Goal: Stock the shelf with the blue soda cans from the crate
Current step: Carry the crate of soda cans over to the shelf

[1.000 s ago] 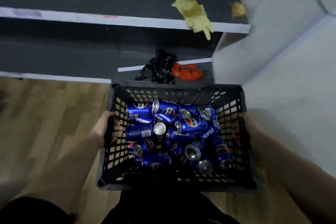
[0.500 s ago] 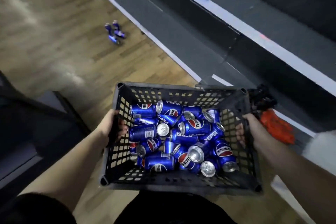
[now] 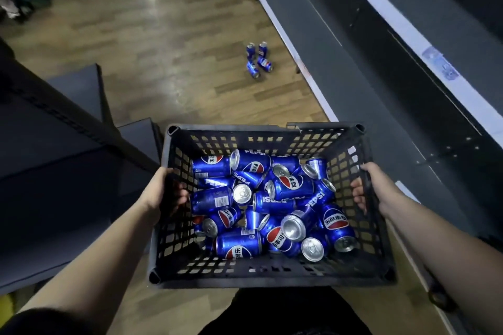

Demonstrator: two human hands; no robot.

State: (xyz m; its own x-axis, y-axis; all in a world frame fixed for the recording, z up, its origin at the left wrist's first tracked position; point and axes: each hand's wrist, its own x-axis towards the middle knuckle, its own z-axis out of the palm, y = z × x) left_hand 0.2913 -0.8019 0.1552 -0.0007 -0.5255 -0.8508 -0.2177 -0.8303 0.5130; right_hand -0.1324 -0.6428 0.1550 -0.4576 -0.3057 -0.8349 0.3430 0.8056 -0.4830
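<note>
Head camera looks down on a black crate [image 3: 272,279] held above the wooden floor [image 3: 163,49]. The left hand [image 3: 160,193] and right hand [image 3: 379,187] grip its side walls, fingers curled through the holes. Blue soda cans [image 3: 272,198] lie jumbled inside; four loose cans [image 3: 258,60] sit on the floor near the dark shelf [image 3: 353,68].

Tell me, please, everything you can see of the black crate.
The crate is black, looks like plastic, rectangular and open-topped, with lattice walls of square holes and round posts at its corners. It is held roughly level over the wooden floor, beside the shelf: the left hand grips its left wall, the right hand its right wall. Blue soda cans lie jumbled inside.
</note>
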